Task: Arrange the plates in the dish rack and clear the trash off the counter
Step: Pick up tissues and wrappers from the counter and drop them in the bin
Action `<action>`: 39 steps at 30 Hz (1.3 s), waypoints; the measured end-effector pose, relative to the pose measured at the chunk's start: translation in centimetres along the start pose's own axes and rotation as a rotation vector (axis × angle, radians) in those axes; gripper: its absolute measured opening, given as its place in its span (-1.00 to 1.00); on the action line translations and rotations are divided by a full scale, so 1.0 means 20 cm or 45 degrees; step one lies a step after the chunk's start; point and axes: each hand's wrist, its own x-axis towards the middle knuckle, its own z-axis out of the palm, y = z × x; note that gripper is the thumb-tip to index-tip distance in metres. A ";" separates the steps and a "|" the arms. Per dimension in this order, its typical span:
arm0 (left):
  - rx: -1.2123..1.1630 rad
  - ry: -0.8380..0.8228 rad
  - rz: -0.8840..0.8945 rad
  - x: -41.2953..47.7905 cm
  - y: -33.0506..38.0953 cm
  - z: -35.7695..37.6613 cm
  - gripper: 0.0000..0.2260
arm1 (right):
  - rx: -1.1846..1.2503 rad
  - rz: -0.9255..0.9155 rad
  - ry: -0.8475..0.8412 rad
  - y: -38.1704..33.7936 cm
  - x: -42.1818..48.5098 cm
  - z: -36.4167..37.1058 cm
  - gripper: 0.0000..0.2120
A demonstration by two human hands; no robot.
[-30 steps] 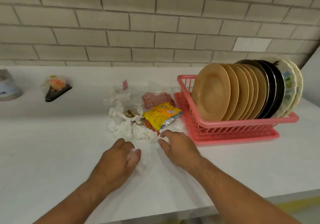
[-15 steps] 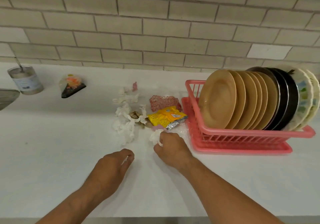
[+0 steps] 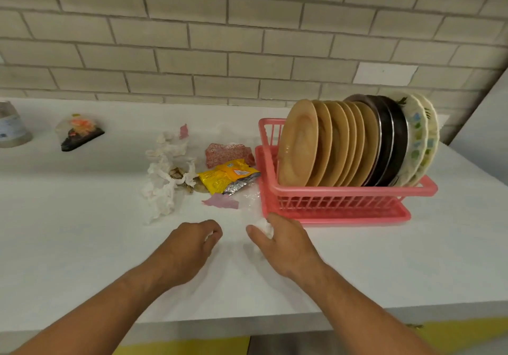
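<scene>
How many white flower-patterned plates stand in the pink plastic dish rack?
2. One white patterned plate and a second stand on edge at the right end of the pink plastic dish rack, beside the dark plates; more may hide behind.

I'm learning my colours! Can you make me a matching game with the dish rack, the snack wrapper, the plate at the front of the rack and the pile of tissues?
Things:
1. dish rack
2. snack wrapper
3. front plate
4. tissue pile

Colours:
A. yellow
B. white
C. pink
D. tan

Right pairs: 1-C, 2-A, 3-D, 4-B.
</scene>
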 end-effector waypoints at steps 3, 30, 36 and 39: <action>0.013 0.039 0.048 0.00 0.10 0.03 -0.75 | 0.021 0.037 0.002 0.05 -0.07 -0.06 -0.69; -0.280 -0.196 0.248 -0.71 0.37 0.44 -0.76 | -0.019 0.419 0.016 0.25 -1.05 -0.13 -0.70; -0.262 -0.357 0.151 -0.72 0.53 0.71 -0.81 | 0.049 0.531 -0.091 0.53 -1.20 -0.23 -0.76; -0.259 -0.353 0.033 -0.70 0.64 0.86 -0.82 | 0.128 0.610 -0.092 0.73 -1.28 -0.34 -0.79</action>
